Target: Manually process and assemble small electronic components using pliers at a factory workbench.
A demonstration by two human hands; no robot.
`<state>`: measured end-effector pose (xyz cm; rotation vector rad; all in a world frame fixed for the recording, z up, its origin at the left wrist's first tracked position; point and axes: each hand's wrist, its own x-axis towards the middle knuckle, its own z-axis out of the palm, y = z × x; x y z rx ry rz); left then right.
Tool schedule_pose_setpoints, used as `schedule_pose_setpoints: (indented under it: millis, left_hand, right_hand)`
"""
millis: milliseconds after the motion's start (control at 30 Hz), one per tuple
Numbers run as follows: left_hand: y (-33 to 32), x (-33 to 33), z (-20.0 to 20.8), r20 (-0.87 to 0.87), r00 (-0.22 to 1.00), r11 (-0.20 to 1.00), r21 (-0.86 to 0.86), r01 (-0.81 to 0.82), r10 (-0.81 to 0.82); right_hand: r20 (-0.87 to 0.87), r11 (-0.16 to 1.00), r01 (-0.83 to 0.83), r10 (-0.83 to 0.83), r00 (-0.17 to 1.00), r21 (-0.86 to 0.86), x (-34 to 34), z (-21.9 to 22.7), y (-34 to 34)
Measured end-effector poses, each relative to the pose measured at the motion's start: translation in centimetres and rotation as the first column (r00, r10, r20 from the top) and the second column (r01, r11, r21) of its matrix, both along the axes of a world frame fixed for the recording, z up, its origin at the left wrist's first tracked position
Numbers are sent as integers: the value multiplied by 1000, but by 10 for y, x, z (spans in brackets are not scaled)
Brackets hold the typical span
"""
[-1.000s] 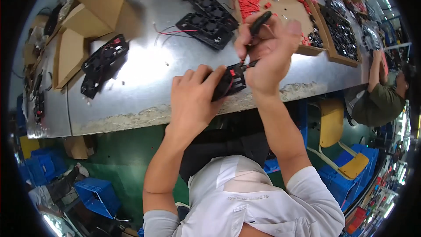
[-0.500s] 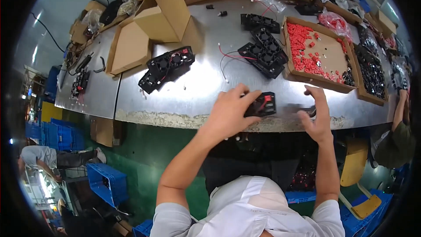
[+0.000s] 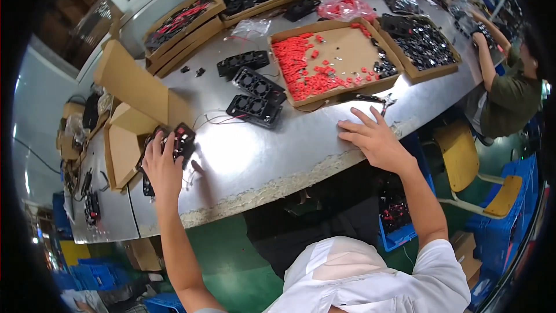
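Observation:
My left hand (image 3: 164, 165) is over the black fan units by the open cardboard box, its fingers bent over a black fan unit (image 3: 185, 139) with red parts. Another black fan unit (image 3: 147, 184) shows partly beneath it; my fingers hide much of both. On the right, my right hand (image 3: 379, 142) holds nothing, fingers spread above the metal table's front edge. Just beyond its fingertips lie pliers (image 3: 370, 98) with dark handles and silver jaws. Several more black fan units (image 3: 255, 95) with thin wires sit mid-table.
A shallow cardboard tray (image 3: 341, 94) of red pieces stands beyond the pliers, beside a tray of black parts (image 3: 421, 46). An upright cardboard flap (image 3: 130, 84) rises past my left hand. At far right a person (image 3: 504, 104) works. A yellow chair (image 3: 456, 156) stands below.
My left hand has carried the fan unit leftward to the others by the cardboard box. My right hand has let go of the pliers, which now lie by the tray. The view has turned.

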<state>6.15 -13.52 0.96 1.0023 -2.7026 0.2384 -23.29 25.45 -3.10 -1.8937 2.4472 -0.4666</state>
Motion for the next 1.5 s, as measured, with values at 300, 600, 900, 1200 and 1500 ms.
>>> schedule_pose_setpoints:
  millis: [300,600,900,1200,1500]
  left_hand:
    - [45,-80,2,-215,897,882,199,427,-386]
    - [62,-134,-13,24,797,788,175,591,-603]
    - [80,-92,8,42,864,801,400,445,-501]
    - [104,-83,-2,-19,908,867,289,406,-419]
    - [125,-90,-5,-134,923,809,448,380,-360]
  right_hand:
    - [321,608,388,-222,921,-692,50,-24,5]
    - [-142,936,-161,122,982,-312,-28,36,-35]
    - [-49,972,90,-103,993,-219,-115,22,-156]
    - [240,846,174,-56,969,-504,-77,8,-178]
    - [781,808,255,351,516,-531,47,5,-138]
